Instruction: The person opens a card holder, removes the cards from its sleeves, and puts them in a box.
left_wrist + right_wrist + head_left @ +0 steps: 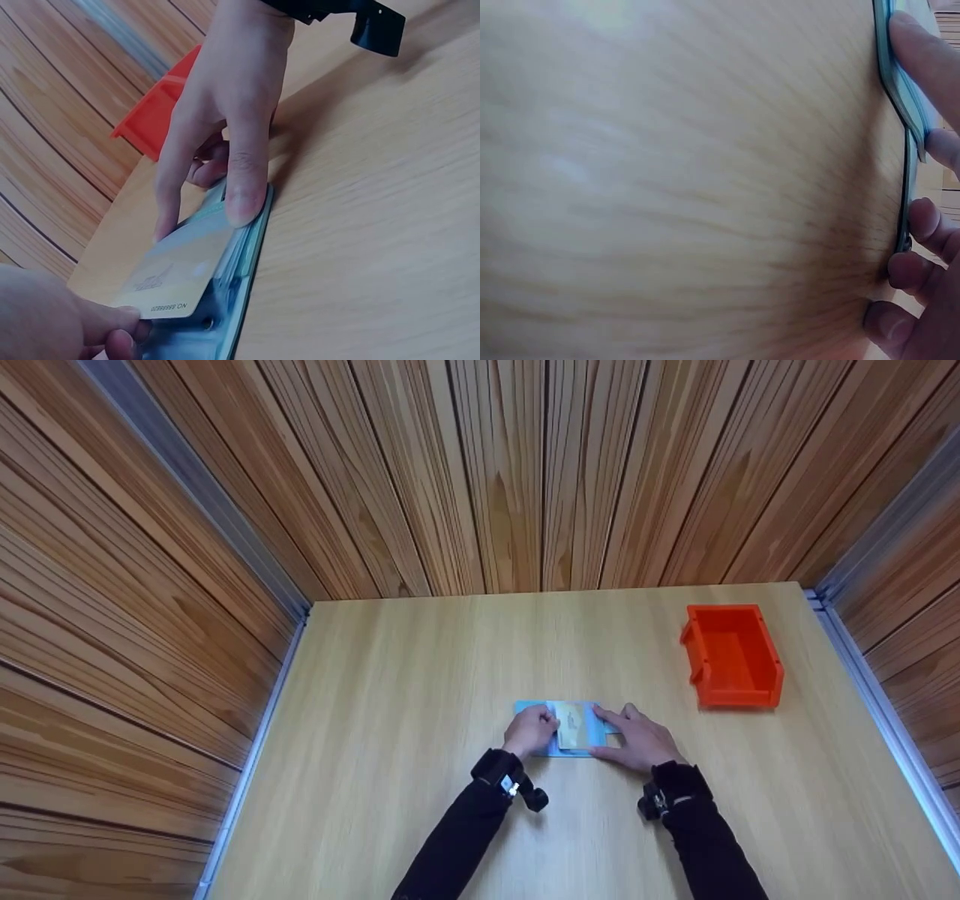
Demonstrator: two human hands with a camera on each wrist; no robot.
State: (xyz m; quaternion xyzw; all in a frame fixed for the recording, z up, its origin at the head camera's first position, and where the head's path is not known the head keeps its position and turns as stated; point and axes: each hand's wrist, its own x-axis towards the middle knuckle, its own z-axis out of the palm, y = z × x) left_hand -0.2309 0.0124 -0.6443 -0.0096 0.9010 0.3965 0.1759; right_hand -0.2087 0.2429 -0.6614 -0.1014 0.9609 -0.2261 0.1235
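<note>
A light-blue card holder with clear sleeves lies open on the table. My left hand pinches the end of a pale gold card between thumb and finger; printed digits show along its edge. The card lies over the sleeves, its far part toward the right hand; how deep it sits in a sleeve I cannot tell. From the right, my right hand holds the holder across its width, thumb on the near edge and index finger at the far edge. In the right wrist view the holder is seen edge-on beside the fingers.
An orange-red open bin stands toward the back right of the wooden table. Wood-plank walls rise behind and at both sides, with metal rails along the table's side edges. Both wrists carry black straps with small cameras.
</note>
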